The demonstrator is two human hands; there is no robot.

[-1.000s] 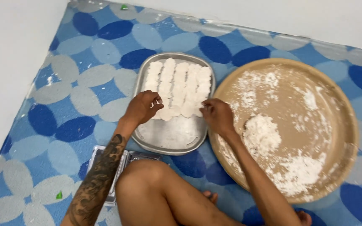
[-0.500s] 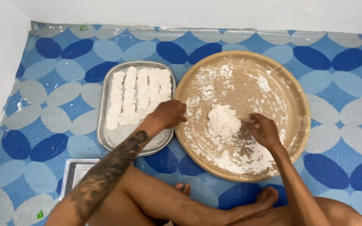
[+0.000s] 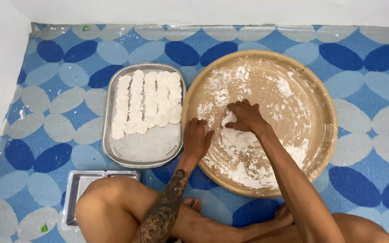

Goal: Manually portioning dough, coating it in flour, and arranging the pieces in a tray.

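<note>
On the patterned blue floor mat (image 3: 32,117), working from your left, the clear plastic container (image 3: 84,189) sits partly tucked behind your bent knee, untouched. Just beyond it the metal tray (image 3: 149,150) holds its rows of white dough pieces (image 3: 147,102), and the bare strip along its near edge is unfilled. Half a second ago your left hand (image 3: 197,139) was over the tray's near right corner; it has now crossed onto the near-left rim of the round tan pan (image 3: 320,135), palm down with fingers loosely together, gripping nothing. A second ago both hands were at the tray, so the placing of a piece looks finished, in my judgement, and you are back at the supply. Your right hand (image 3: 247,117) has moved from the right side of the pan to its middle, fingers curled down and pressed into the white dough lump (image 3: 237,137), which lies in the pan among scattered flour. Whether it has pinched off a portion cannot be told.
</note>
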